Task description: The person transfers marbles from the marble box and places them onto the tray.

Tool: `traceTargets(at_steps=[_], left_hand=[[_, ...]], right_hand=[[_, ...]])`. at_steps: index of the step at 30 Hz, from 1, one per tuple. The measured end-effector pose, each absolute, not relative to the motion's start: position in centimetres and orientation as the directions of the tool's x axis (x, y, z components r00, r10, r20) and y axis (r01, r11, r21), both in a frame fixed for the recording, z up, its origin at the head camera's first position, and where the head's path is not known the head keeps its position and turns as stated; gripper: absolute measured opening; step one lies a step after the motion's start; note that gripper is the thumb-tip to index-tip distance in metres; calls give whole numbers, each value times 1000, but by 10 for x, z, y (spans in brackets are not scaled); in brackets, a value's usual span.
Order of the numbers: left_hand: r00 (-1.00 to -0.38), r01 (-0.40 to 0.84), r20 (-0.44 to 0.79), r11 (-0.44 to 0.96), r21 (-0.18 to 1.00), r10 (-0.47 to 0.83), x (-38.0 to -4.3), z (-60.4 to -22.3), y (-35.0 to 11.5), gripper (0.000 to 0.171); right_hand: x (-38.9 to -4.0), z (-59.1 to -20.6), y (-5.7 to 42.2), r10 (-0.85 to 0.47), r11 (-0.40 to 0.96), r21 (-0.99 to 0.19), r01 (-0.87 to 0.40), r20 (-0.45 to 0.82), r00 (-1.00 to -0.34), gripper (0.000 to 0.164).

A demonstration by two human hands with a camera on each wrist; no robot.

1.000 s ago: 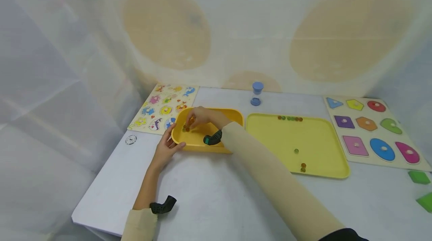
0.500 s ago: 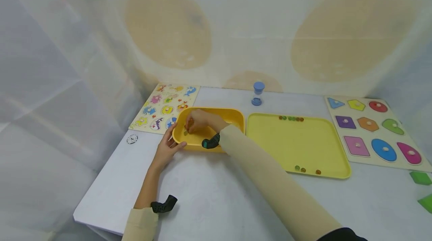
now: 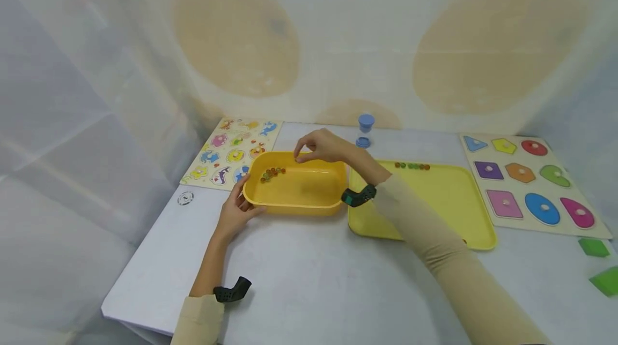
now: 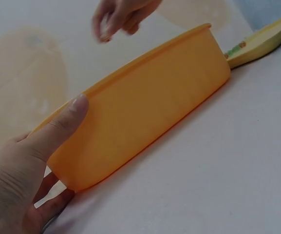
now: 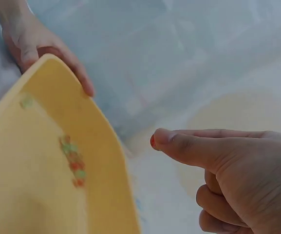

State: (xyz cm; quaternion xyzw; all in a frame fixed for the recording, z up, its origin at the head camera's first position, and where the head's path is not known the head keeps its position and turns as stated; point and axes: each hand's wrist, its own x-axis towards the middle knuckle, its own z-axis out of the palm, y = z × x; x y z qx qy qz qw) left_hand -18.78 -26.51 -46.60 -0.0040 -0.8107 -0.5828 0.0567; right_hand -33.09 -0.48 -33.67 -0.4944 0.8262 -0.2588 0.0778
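My left hand [image 3: 235,215] grips the left end of a deep orange-yellow plastic bin [image 3: 299,208], thumb on the near wall and fingers around the corner. Several small orange and green glass marbles [image 3: 272,172] lie in a curved line on the bin's floor, toward its left side. Above the bin's far rim is my right hand [image 3: 322,145], thumb and forefinger pinching one reddish-orange marble [image 5: 153,142], its other fingers curled in. In the left wrist view, the right hand [image 4: 125,14] looks blurred above the bin [image 4: 145,107].
Right of the bin, a shallow yellow tray [image 3: 446,195] has a row of marbles [image 3: 412,166] along its far edge; my sleeve covers its near part. Knob puzzle boards stand at left [image 3: 232,154] and right [image 3: 531,181]. A blue sand timer [image 3: 364,130] stands behind.
My right hand has come up out of the bin and moved right, a marble between its fingertips. The left hand keeps its grip. Loose marbles in the yellow tray rolled toward its near edge.
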Motion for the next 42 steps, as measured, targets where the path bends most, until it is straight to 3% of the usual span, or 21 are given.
traceTargets(at_steps=[5, 11, 16, 20, 27, 34, 38, 42], left_hand=[[-990, 70, 108, 352, 933, -91, -182, -456, -265, 87], [-985, 82, 129, 344, 935, -115, -174, -447, -264, 85], [-983, 66, 118, 325, 943, -141, -178, -457, -271, 84], [-979, 72, 130, 329, 942, -158, -181, -464, -275, 84], [-978, 92, 148, 333, 938, -146, -184, -467, -271, 83], [-979, 101, 153, 332, 938, -135, -180, -466, -271, 84], [-978, 118, 167, 331, 936, -124, -181, -466, -271, 84], [-975, 132, 183, 334, 933, -125, -181, -467, -272, 83]], right_hand=[[-321, -342, 76, -761, 476, -540, -694, 143, -633, 17], [-306, -383, 165, -638, 601, -547, -583, 112, -762, 18], [-298, -421, 210, -551, 697, -538, -475, 22, -834, 18], [-295, -430, 219, -529, 715, -525, -461, 24, -848, 21], [-299, -398, 183, -575, 635, -529, -563, 164, -802, 28], [-315, -362, 81, -682, 481, -576, -661, 229, -695, 21], [-328, -363, 23, -730, 431, -598, -676, 208, -650, 21], [-336, -373, -18, -748, 462, -615, -639, 117, -654, 23]])
